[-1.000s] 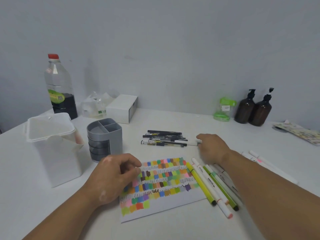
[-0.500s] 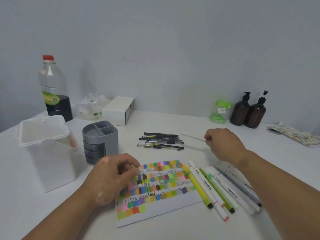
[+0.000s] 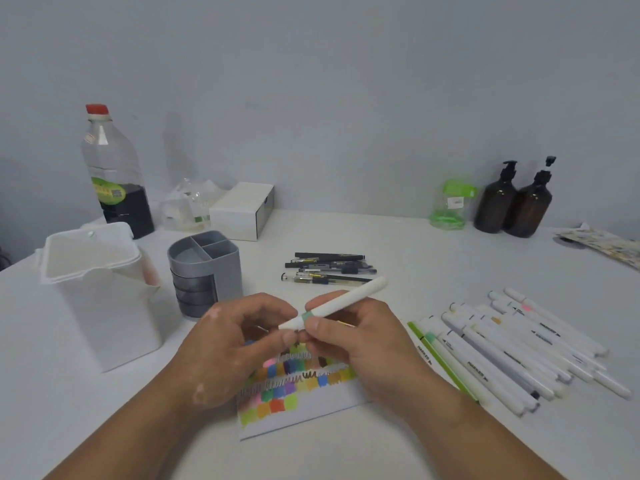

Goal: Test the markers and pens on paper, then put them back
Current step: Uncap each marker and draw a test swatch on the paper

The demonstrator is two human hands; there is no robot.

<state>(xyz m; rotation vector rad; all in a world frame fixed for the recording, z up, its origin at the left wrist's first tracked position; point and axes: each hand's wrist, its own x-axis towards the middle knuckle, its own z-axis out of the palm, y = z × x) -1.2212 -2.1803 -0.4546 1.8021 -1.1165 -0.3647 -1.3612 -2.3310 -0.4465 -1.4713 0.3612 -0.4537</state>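
A pale grey wall backs a white counter (image 3: 433, 244) that carries the work. Over the sheet of white paper covered in rows of coloured swatches and scribbles (image 3: 298, 386), both hands meet on one white marker with a pale green band (image 3: 337, 303): the right hand (image 3: 349, 337) grips its barrel with thumb and fingers closed just behind the band, the far end tilted up and away, while the left hand (image 3: 239, 337) pinches the near cap end. This looks like the uncapping step before a test stroke. The next move would call for a straight pull along the barrel with the right hand holding firm, then bringing the tip down onto a bare patch of paper, which remains along the near edge. A row of white-barrelled markers (image 3: 512, 355) lies to the right, a cluster of black and clear pens (image 3: 327, 270) beyond the hands, and the grey plastic divided pen holder (image 3: 204, 271) stands apart at left, its visible compartments empty.
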